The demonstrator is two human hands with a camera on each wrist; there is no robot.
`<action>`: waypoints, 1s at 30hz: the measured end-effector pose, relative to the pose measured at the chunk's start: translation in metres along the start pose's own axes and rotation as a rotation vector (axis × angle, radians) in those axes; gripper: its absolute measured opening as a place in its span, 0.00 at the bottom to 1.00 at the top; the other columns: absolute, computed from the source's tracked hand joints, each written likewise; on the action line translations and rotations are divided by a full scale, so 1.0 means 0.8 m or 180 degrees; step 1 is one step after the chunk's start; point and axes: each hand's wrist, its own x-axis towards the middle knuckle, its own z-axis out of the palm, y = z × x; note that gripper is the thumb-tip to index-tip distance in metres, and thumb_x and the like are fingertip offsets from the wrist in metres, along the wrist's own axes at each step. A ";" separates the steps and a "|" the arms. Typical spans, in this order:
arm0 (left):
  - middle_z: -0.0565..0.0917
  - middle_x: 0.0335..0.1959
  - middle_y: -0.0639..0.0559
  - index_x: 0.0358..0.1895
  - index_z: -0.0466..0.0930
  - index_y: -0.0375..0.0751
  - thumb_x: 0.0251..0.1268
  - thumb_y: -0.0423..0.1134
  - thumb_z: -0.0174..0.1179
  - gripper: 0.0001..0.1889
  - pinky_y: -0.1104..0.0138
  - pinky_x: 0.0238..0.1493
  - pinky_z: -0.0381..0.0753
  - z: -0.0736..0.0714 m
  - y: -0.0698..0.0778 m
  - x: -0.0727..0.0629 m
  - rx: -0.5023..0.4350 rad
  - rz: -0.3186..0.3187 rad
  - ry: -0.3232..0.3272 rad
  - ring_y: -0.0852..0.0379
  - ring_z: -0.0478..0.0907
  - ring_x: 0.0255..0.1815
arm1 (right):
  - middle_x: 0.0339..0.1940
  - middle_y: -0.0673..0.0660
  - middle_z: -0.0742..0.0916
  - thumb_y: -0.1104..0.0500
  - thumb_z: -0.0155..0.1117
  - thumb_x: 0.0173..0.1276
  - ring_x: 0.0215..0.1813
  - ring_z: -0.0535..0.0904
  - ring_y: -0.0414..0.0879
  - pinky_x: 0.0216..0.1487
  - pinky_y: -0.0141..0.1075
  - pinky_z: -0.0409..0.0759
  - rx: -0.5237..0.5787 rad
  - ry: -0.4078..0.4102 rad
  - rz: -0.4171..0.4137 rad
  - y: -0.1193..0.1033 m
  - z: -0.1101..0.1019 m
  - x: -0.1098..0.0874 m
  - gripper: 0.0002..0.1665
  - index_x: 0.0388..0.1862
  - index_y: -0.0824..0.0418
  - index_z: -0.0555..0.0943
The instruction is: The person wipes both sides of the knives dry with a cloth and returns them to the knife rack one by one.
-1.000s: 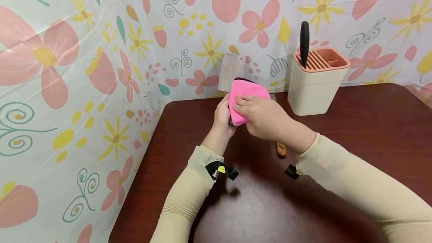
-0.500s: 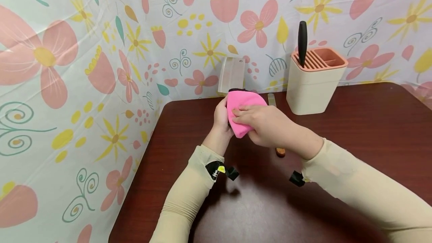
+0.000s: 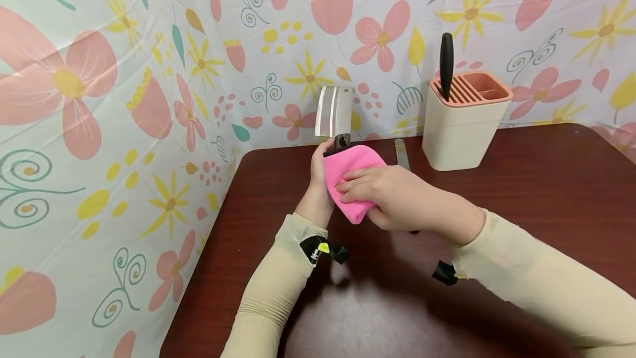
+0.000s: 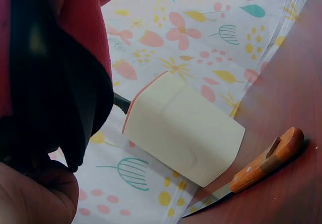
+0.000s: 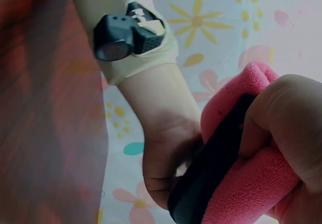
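My left hand (image 3: 318,181) holds a cleaver upright by its dark handle (image 3: 342,141), the broad metal blade (image 3: 334,112) pointing up in front of the wall. Most of the handle is hidden behind a pink cloth (image 3: 343,166) with a black edge. From the right, my right hand (image 3: 392,195) presses that cloth against the handle. The right wrist view shows its fingers (image 5: 282,118) curled into the folded pink cloth (image 5: 251,194), around a black part. The left thumb side (image 4: 45,194) shows beside the dark cloth edge in the left wrist view.
A cream knife block (image 3: 457,134) with an orange slotted top stands at the back right, one black-handled knife (image 3: 446,62) in it. On the brown table (image 3: 536,192) lies a small knife (image 4: 261,168) with a wooden handle. Flower-patterned fabric (image 3: 164,98) covers the walls behind and left.
My right hand and the pink cloth have slid down toward me along the handle, uncovering its top below the blade. The cleaver has shifted slightly left and its blade has turned a little.
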 end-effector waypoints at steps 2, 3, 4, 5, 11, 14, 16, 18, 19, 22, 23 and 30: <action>0.78 0.33 0.60 0.39 0.74 0.50 0.74 0.44 0.43 0.09 0.75 0.38 0.77 -0.001 0.000 0.001 0.0080 0.0063 -0.0154 0.66 0.75 0.32 | 0.54 0.49 0.91 0.72 0.65 0.52 0.62 0.86 0.47 0.66 0.44 0.82 -0.0010 -0.0010 -0.0073 0.000 -0.007 -0.003 0.26 0.51 0.56 0.90; 0.78 0.33 0.60 0.40 0.73 0.50 0.73 0.43 0.44 0.08 0.76 0.38 0.77 -0.002 0.000 0.002 0.0140 0.0084 -0.0230 0.67 0.75 0.32 | 0.54 0.49 0.91 0.72 0.66 0.52 0.62 0.86 0.48 0.66 0.45 0.82 -0.0031 -0.0014 -0.0110 -0.001 -0.012 -0.005 0.26 0.50 0.56 0.90; 0.78 0.34 0.59 0.41 0.72 0.50 0.72 0.42 0.44 0.06 0.76 0.37 0.77 -0.002 0.000 0.003 0.0191 0.0108 -0.0294 0.67 0.76 0.32 | 0.54 0.49 0.91 0.72 0.66 0.51 0.62 0.86 0.48 0.66 0.45 0.82 -0.0070 -0.0017 -0.0146 -0.001 -0.016 -0.007 0.26 0.49 0.55 0.90; 0.78 0.34 0.59 0.42 0.72 0.50 0.71 0.40 0.44 0.06 0.76 0.36 0.78 -0.003 0.000 0.005 0.0227 0.0121 -0.0366 0.66 0.76 0.32 | 0.53 0.49 0.91 0.71 0.67 0.51 0.61 0.86 0.49 0.66 0.45 0.82 -0.0127 -0.0026 -0.0188 -0.001 -0.021 -0.009 0.26 0.49 0.55 0.90; 0.78 0.33 0.51 0.40 0.70 0.46 0.66 0.33 0.44 0.06 0.75 0.22 0.77 -0.006 0.001 0.014 0.0379 0.0130 -0.0444 0.63 0.75 0.22 | 0.54 0.50 0.91 0.71 0.67 0.44 0.61 0.86 0.51 0.64 0.47 0.82 -0.0467 -0.0216 -0.0187 0.004 -0.053 -0.028 0.29 0.48 0.55 0.89; 0.78 0.33 0.50 0.41 0.71 0.46 0.64 0.31 0.44 0.08 0.74 0.18 0.74 -0.008 0.002 0.015 0.0519 0.0099 -0.0429 0.63 0.72 0.17 | 0.53 0.51 0.91 0.71 0.67 0.43 0.60 0.86 0.51 0.64 0.48 0.82 -0.0552 -0.0337 -0.0050 0.012 -0.065 -0.048 0.29 0.48 0.56 0.90; 0.78 0.34 0.50 0.44 0.72 0.45 0.62 0.30 0.44 0.11 0.74 0.18 0.74 -0.010 0.003 0.014 0.0611 0.0082 -0.0467 0.62 0.71 0.15 | 0.52 0.51 0.91 0.71 0.67 0.44 0.59 0.87 0.51 0.62 0.48 0.83 -0.0586 -0.0386 0.0070 0.023 -0.069 -0.068 0.28 0.48 0.56 0.90; 0.78 0.35 0.51 0.48 0.72 0.44 0.62 0.29 0.44 0.14 0.73 0.18 0.74 -0.011 0.004 0.012 0.0710 0.0090 -0.0522 0.62 0.72 0.15 | 0.50 0.50 0.92 0.71 0.67 0.43 0.57 0.88 0.51 0.60 0.49 0.84 -0.0618 -0.0436 0.0216 0.037 -0.071 -0.092 0.28 0.47 0.56 0.90; 0.78 0.36 0.50 0.50 0.72 0.43 0.62 0.28 0.44 0.15 0.73 0.18 0.74 -0.012 0.004 0.011 0.0744 0.0098 -0.0551 0.62 0.72 0.15 | 0.49 0.49 0.92 0.72 0.67 0.43 0.57 0.88 0.51 0.59 0.49 0.85 -0.0638 -0.0454 0.0309 0.045 -0.071 -0.106 0.28 0.46 0.55 0.90; 0.78 0.36 0.50 0.53 0.71 0.40 0.62 0.27 0.44 0.17 0.73 0.19 0.75 -0.013 0.005 0.010 0.0846 0.0125 -0.0634 0.62 0.73 0.15 | 0.47 0.48 0.92 0.72 0.67 0.42 0.56 0.88 0.52 0.54 0.51 0.86 -0.0705 -0.0517 0.0681 0.069 -0.070 -0.149 0.28 0.45 0.54 0.90; 0.79 0.36 0.50 0.53 0.71 0.40 0.62 0.26 0.45 0.17 0.72 0.19 0.75 -0.013 0.005 0.010 0.0875 0.0130 -0.0658 0.61 0.74 0.15 | 0.46 0.47 0.92 0.72 0.67 0.42 0.56 0.88 0.52 0.50 0.51 0.87 -0.0730 -0.0553 0.0824 0.077 -0.069 -0.164 0.28 0.45 0.53 0.90; 0.79 0.38 0.49 0.54 0.69 0.35 0.59 0.25 0.47 0.18 0.72 0.20 0.75 -0.015 0.003 0.009 0.1068 0.0126 -0.0844 0.59 0.74 0.18 | 0.47 0.56 0.91 0.71 0.66 0.47 0.43 0.85 0.49 0.32 0.43 0.76 -0.0821 -0.0826 0.1693 0.122 -0.057 -0.260 0.27 0.48 0.57 0.90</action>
